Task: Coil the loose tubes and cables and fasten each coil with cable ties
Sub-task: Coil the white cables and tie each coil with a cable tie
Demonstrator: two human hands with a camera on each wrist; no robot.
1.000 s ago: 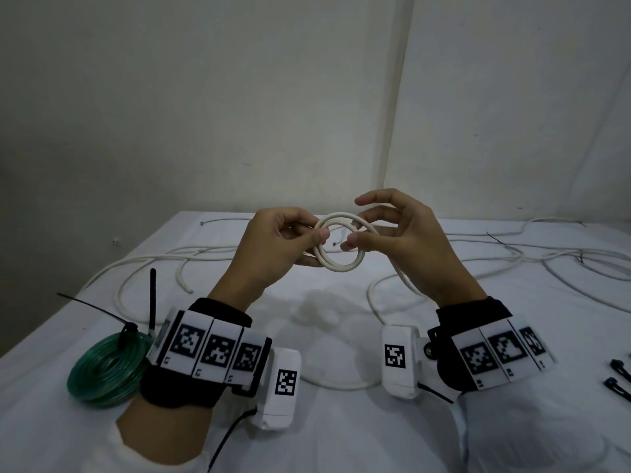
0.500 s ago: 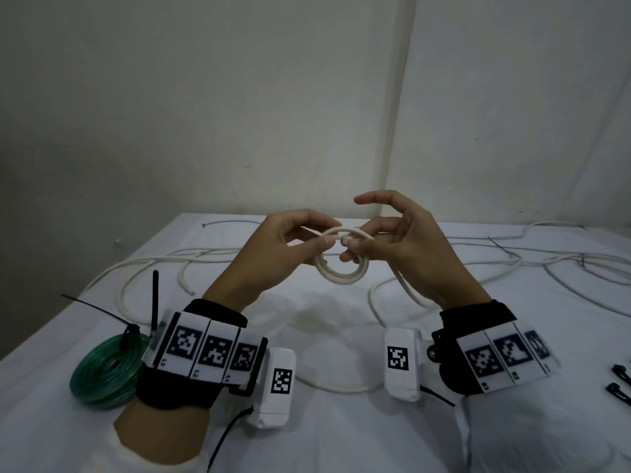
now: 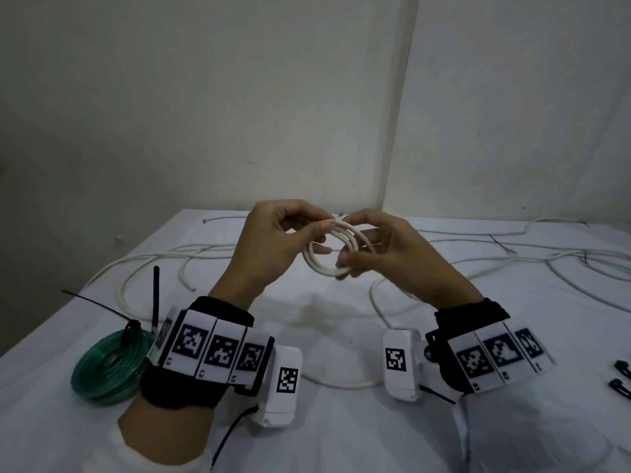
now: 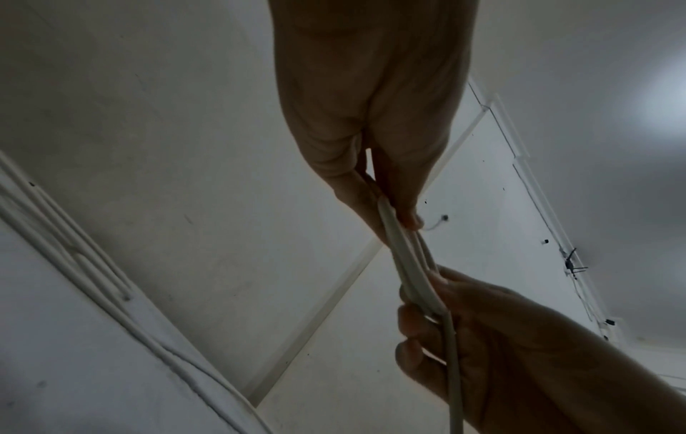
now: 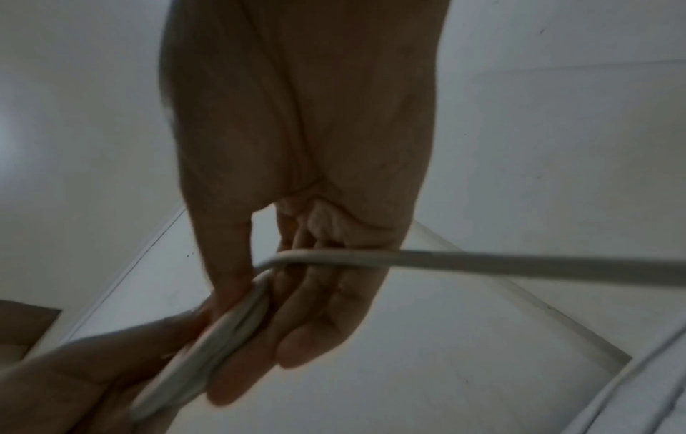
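A small coil of white cable [image 3: 319, 264] of a few turns is held up above the table between both hands. My left hand [image 3: 273, 244] pinches the coil's top edge [image 4: 393, 232] between thumb and fingertips. My right hand [image 3: 379, 250] grips the coil's right and lower side [image 5: 230, 320], fingers curled round the turns. The cable's loose length [image 5: 519, 262] runs from the right hand down to the table [image 3: 345, 384]. More white cable [image 3: 153, 259] lies in loose loops on the white table.
A green tube coil [image 3: 109, 367] bound with black cable ties [image 3: 155, 295] sits at the front left. Black cable ties [image 3: 619, 377] lie at the right edge. Loose white cable [image 3: 546, 254] trails across the back right. Walls stand close behind the table.
The right hand has brought another turn of cable round onto the coil and shifted its grip to the lower right side. The left hand's pinch has moved up to the coil's top.
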